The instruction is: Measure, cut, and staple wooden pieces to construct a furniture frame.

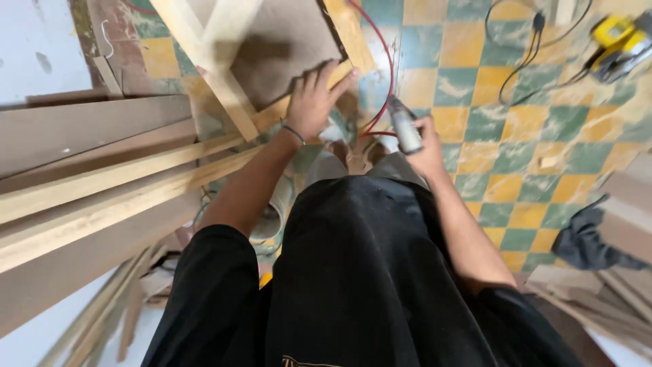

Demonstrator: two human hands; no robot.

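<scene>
- Left hand [314, 102] is spread flat, pressing down on the wooden frame [292, 105] that sits on the checkered floor [502, 136].
- Right hand [424, 146] is wrapped tight around a grey air tool [405, 128] with a red hose [387, 68], just beside the frame.
- Looks like the fastening stage: frame pinned, tool not on it yet.
- Next move probably needs the tool's nose lined up on the rail near those fingers, so careful aim.
- Yellow power tool [619, 42] lies well apart.
</scene>
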